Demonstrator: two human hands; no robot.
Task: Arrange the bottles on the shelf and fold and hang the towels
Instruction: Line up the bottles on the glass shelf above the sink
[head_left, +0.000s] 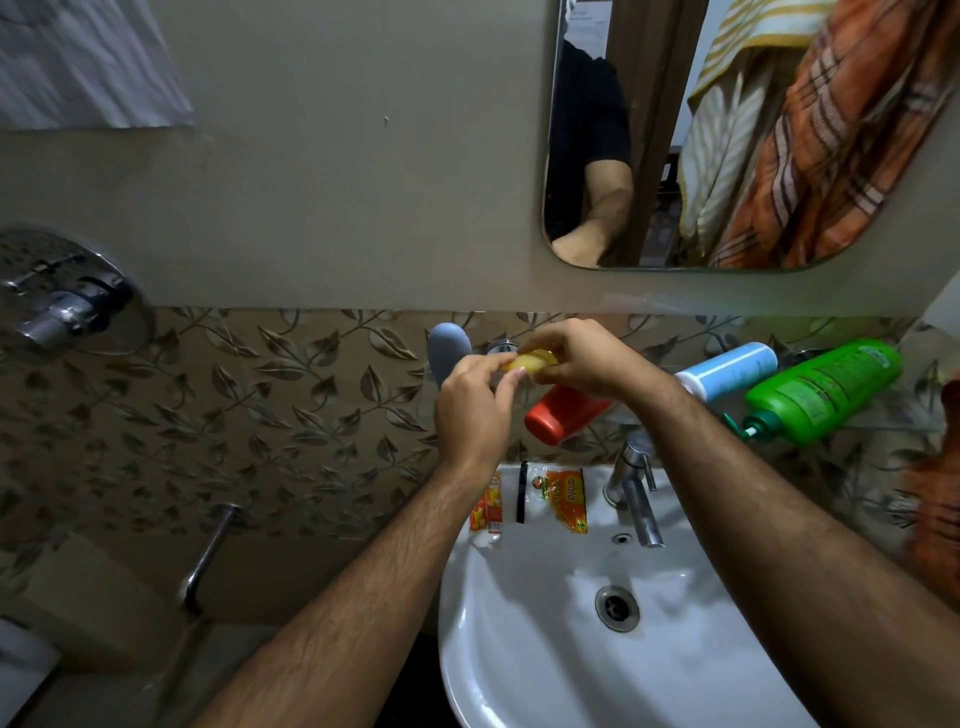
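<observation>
Left hand (470, 400): is pinching the small yellow translucent object (527, 362).
Right hand (576, 358): is pinching its other end.
Handling: judged light, possibly slippery; best gripped at the ends.

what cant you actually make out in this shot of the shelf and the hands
- Small yellow item, head view: fingers of the left hand and right hand cover most of it, so what it is stays unclear.
- Red bottle: upper part hidden behind the right hand.
- Green bottle: label print too small to read.
- Orange cloth: blurred, cut off by the right edge.
</observation>
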